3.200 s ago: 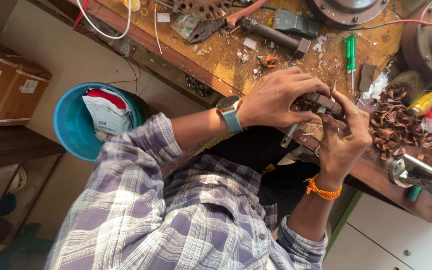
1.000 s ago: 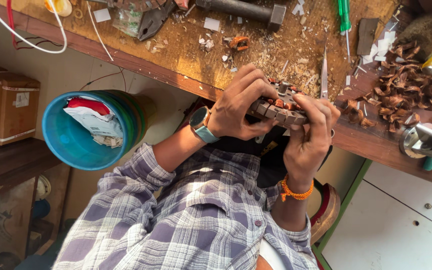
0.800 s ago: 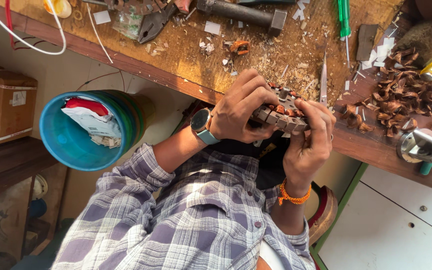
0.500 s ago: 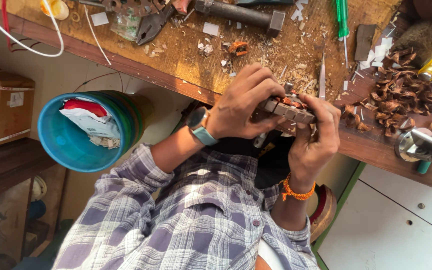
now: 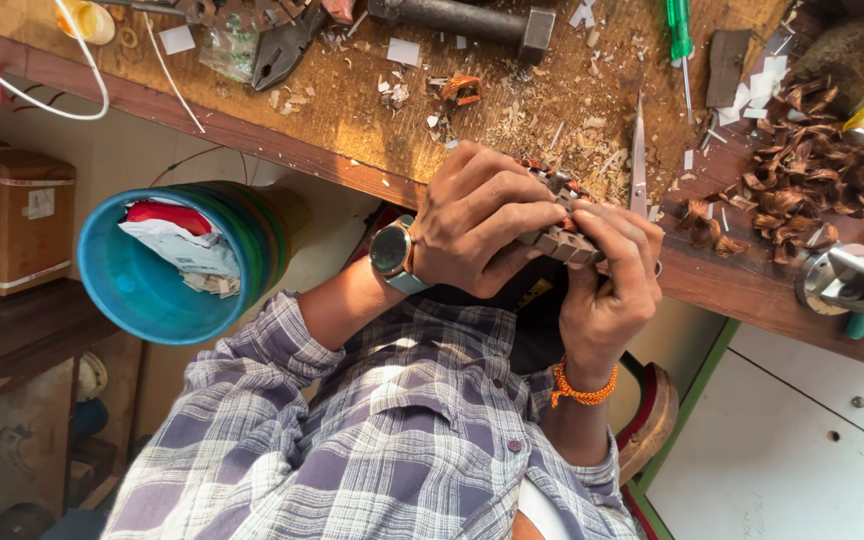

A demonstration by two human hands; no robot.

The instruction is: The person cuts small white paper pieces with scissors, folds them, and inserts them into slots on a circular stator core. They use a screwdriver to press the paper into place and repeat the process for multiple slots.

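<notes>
Head view, left hand: fingers wrapped over the top of the slotted metal core, as 0.5 s ago, now slightly lower in frame.
Head view, right hand: fingers closed around the core's other end from below; grip unchanged.
Core: held between both hands at the counter edge, above the lap.
Nearby: copper scraps on the counter, blue bucket beside the person, both where they were.

A repair workshop: a scarred wooden bench strewn with pliers, a green screwdriver, a hammer, copper wire scraps and shavings.
</notes>
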